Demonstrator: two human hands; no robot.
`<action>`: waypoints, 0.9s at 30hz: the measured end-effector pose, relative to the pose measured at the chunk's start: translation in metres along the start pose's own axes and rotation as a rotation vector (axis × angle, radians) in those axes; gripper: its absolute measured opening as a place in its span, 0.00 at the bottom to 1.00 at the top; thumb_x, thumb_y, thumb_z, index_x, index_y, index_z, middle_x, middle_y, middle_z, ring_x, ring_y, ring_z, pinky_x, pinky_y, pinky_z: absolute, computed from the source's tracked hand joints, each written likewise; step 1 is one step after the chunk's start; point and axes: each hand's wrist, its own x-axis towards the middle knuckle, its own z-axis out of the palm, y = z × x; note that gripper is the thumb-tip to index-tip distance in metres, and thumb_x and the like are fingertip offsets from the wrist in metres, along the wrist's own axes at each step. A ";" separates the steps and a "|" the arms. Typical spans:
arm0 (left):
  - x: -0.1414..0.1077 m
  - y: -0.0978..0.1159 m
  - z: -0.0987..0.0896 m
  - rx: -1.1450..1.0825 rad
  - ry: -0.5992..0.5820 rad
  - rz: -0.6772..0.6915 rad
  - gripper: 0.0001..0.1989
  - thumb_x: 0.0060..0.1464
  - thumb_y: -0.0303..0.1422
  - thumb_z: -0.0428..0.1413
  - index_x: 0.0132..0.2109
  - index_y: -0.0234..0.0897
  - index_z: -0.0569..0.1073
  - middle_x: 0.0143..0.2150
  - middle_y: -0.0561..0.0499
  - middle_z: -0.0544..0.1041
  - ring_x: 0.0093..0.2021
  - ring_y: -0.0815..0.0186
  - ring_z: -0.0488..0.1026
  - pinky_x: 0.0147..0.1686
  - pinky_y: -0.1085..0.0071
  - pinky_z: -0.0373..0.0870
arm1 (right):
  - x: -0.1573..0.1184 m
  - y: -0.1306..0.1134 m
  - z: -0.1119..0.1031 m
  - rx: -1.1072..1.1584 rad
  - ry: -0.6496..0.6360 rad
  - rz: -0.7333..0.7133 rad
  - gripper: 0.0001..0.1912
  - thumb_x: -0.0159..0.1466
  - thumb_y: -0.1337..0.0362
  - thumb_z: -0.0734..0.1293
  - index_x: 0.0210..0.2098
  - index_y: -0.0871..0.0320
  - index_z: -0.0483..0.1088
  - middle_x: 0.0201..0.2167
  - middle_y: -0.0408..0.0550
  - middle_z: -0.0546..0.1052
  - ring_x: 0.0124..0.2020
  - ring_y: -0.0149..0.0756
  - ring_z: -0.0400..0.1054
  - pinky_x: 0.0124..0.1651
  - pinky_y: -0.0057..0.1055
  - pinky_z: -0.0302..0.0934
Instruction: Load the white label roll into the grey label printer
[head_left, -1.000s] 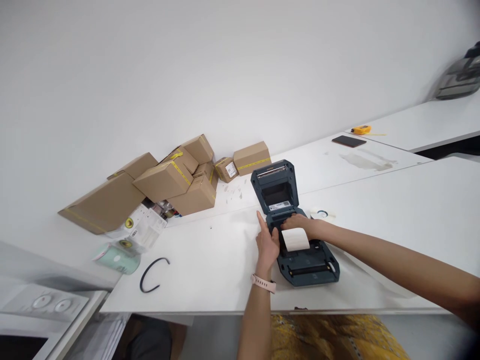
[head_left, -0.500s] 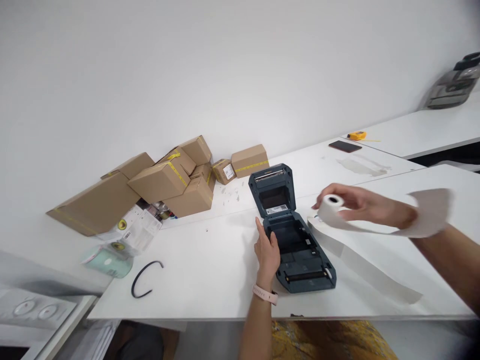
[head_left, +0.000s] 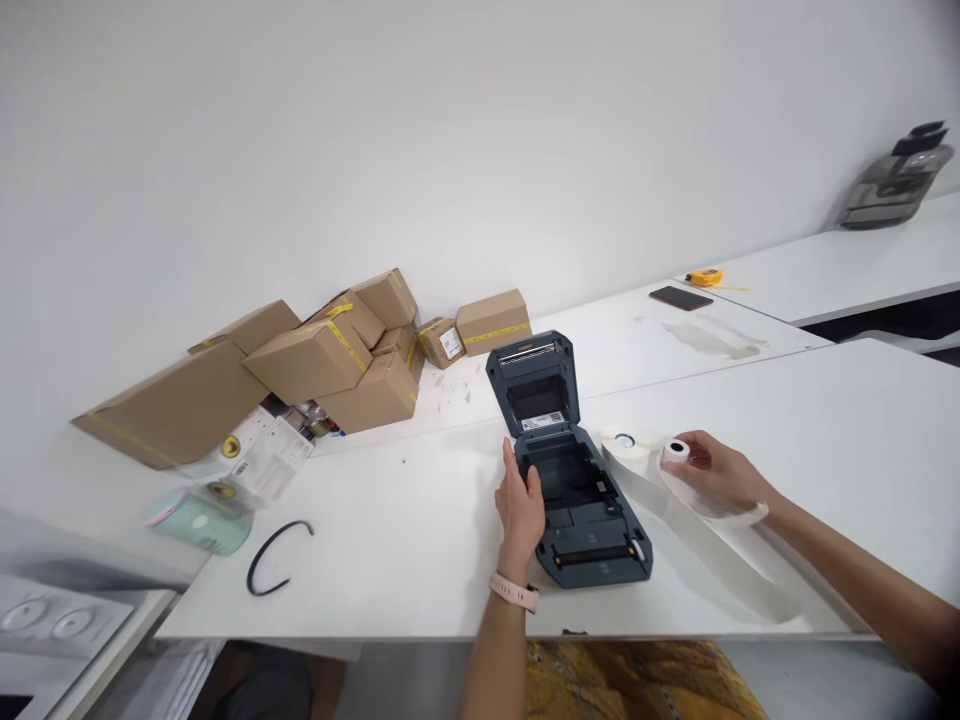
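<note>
A dark blue-grey label printer (head_left: 592, 515) lies on the white table with its lid (head_left: 534, 375) raised and its inside bare to view. My left hand (head_left: 520, 510) grips the printer's left edge near the hinge, thumb over the rim. To the printer's right, my right hand (head_left: 709, 470) holds a small white paper roll (head_left: 676, 451) low over the table, and a loose strip from it loops beneath the wrist. Beside the printer lies a larger label roll (head_left: 622, 445), partly behind its own paper. A long unrolled strip (head_left: 712, 555) trails from there toward the front edge.
Several cardboard boxes (head_left: 311, 355) are piled against the wall at left. A teal canister (head_left: 206, 525) and a black curved band (head_left: 259, 560) lie nearer. At the back right are a phone (head_left: 681, 297), a yellow tape measure (head_left: 705, 277) and a grey transparent container (head_left: 889, 185).
My right hand has lowered the small paper roll toward the table, and its loose strip has dropped from around the forearm. The larger roll now shows more fully. My left hand keeps its grip.
</note>
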 end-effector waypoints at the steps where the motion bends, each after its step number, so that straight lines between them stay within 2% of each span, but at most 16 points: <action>1: 0.000 0.000 0.000 -0.001 0.002 0.001 0.32 0.68 0.41 0.42 0.75 0.40 0.46 0.73 0.40 0.61 0.70 0.51 0.62 0.65 0.53 0.58 | -0.001 0.001 -0.001 -0.004 -0.018 -0.001 0.22 0.52 0.46 0.72 0.43 0.45 0.68 0.42 0.53 0.80 0.46 0.58 0.76 0.52 0.52 0.67; 6: 0.000 0.001 -0.001 -0.026 -0.005 -0.009 0.32 0.68 0.42 0.43 0.75 0.43 0.48 0.74 0.43 0.60 0.70 0.53 0.61 0.66 0.55 0.58 | 0.003 0.005 -0.034 0.028 -0.148 -0.041 0.29 0.51 0.50 0.72 0.52 0.45 0.69 0.55 0.59 0.77 0.56 0.58 0.72 0.56 0.48 0.68; 9: -0.001 0.002 -0.001 -0.029 -0.012 -0.022 0.31 0.68 0.41 0.43 0.75 0.43 0.48 0.74 0.43 0.60 0.71 0.53 0.61 0.67 0.54 0.56 | 0.007 -0.010 -0.052 -0.016 -0.150 -0.071 0.28 0.58 0.48 0.68 0.57 0.45 0.68 0.63 0.58 0.72 0.62 0.56 0.68 0.60 0.47 0.64; 11: -0.002 0.003 -0.002 -0.024 -0.019 -0.026 0.32 0.68 0.41 0.42 0.75 0.42 0.46 0.74 0.43 0.58 0.71 0.52 0.60 0.68 0.52 0.54 | 0.011 -0.030 -0.051 -0.150 -0.172 -0.136 0.29 0.62 0.47 0.64 0.61 0.46 0.65 0.67 0.57 0.68 0.65 0.54 0.64 0.63 0.47 0.60; 13: -0.001 0.004 -0.003 -0.024 -0.026 -0.022 0.33 0.69 0.41 0.41 0.75 0.42 0.43 0.75 0.42 0.56 0.72 0.52 0.59 0.67 0.52 0.55 | 0.017 -0.050 -0.038 -0.314 -0.257 -0.226 0.33 0.61 0.46 0.64 0.63 0.49 0.63 0.69 0.56 0.65 0.66 0.55 0.62 0.64 0.47 0.59; 16: 0.001 0.004 -0.006 -0.036 -0.037 -0.024 0.34 0.68 0.40 0.43 0.76 0.40 0.42 0.73 0.38 0.59 0.71 0.52 0.61 0.66 0.53 0.58 | 0.032 -0.069 -0.008 -0.457 -0.348 -0.294 0.40 0.51 0.49 0.69 0.62 0.52 0.64 0.64 0.58 0.71 0.61 0.60 0.68 0.64 0.54 0.56; 18: 0.003 0.003 -0.009 -0.068 -0.049 -0.039 0.35 0.67 0.40 0.46 0.75 0.39 0.43 0.70 0.37 0.65 0.69 0.53 0.64 0.65 0.55 0.60 | 0.040 -0.073 0.010 -0.496 -0.365 -0.315 0.39 0.47 0.53 0.69 0.59 0.53 0.66 0.56 0.57 0.77 0.55 0.61 0.72 0.64 0.57 0.53; 21: 0.004 0.000 -0.011 -0.106 -0.047 -0.046 0.36 0.66 0.41 0.48 0.75 0.39 0.45 0.68 0.36 0.69 0.67 0.54 0.68 0.63 0.57 0.62 | 0.044 -0.074 0.023 -0.517 -0.366 -0.343 0.37 0.44 0.55 0.69 0.55 0.53 0.68 0.48 0.55 0.81 0.50 0.60 0.74 0.62 0.55 0.55; 24: 0.003 -0.003 -0.008 -0.067 -0.015 -0.018 0.34 0.67 0.40 0.47 0.75 0.38 0.46 0.68 0.36 0.69 0.68 0.53 0.67 0.65 0.55 0.60 | 0.040 -0.078 0.014 -0.522 -0.326 -0.333 0.35 0.46 0.55 0.68 0.54 0.54 0.67 0.45 0.55 0.81 0.48 0.59 0.74 0.55 0.49 0.62; 27: 0.001 -0.003 -0.004 -0.051 -0.007 -0.001 0.33 0.67 0.39 0.45 0.74 0.39 0.47 0.68 0.36 0.68 0.69 0.54 0.65 0.65 0.54 0.59 | 0.030 -0.091 -0.012 -0.405 -0.298 -0.292 0.33 0.52 0.55 0.66 0.57 0.53 0.64 0.50 0.56 0.79 0.47 0.53 0.75 0.46 0.39 0.67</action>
